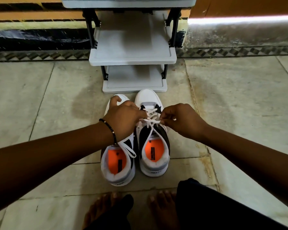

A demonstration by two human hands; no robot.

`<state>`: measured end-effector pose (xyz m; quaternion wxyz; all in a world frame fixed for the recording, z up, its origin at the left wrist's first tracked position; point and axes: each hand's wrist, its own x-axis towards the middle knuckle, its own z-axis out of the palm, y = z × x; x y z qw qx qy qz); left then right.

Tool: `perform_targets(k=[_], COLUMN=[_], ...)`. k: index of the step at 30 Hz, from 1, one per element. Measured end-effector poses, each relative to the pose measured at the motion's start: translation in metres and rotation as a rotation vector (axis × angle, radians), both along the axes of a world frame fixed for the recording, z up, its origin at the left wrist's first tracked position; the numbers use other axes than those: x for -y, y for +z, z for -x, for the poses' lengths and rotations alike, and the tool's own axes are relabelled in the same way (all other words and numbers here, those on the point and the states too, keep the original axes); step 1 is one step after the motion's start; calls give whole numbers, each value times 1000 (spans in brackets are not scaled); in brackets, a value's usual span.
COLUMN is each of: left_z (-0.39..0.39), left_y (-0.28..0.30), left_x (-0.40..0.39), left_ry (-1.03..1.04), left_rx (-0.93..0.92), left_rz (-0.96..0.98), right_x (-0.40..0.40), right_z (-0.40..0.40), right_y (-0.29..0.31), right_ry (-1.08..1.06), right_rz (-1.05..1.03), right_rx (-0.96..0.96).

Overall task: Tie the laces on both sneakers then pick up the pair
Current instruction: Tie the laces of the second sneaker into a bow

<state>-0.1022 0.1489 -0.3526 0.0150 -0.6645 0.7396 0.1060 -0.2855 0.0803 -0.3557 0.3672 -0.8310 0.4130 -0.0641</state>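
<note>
Two white, black and grey sneakers with orange insoles stand side by side on the floor, toes pointing away from me. Over the right sneaker point(154, 146) both hands work the white lace point(150, 121). My left hand point(123, 120), with a beaded bracelet at the wrist, pinches one side of the lace. My right hand point(181, 120) pinches the other side, and the lace is stretched between them above the tongue. My left hand covers the front of the left sneaker point(118, 163), and a loose lace end lies over its collar.
A grey plastic shoe rack point(133, 53) with several shelves stands against the wall just beyond the toes. My bare feet point(163, 208) and dark trouser legs are at the bottom. Pale stone floor tiles point(40, 97) spread left and right.
</note>
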Motion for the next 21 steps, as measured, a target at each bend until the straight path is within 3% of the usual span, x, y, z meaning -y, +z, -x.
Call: perform_targets(k=[5, 10, 21], left_z=[-14, -16, -21], left_y=[-3, -5, -3], left_x=[-5, -10, -8], left_ry=[-43, -65, -137], left_rx=[134, 115, 143], left_rz=[-47, -88, 9], right_x=[7, 6, 10], right_z=[14, 19, 15], right_y=[-3, -7, 7], right_ry=[-8, 14, 32], right_rz=[6, -4, 12], right_rx=[-85, -147, -145])
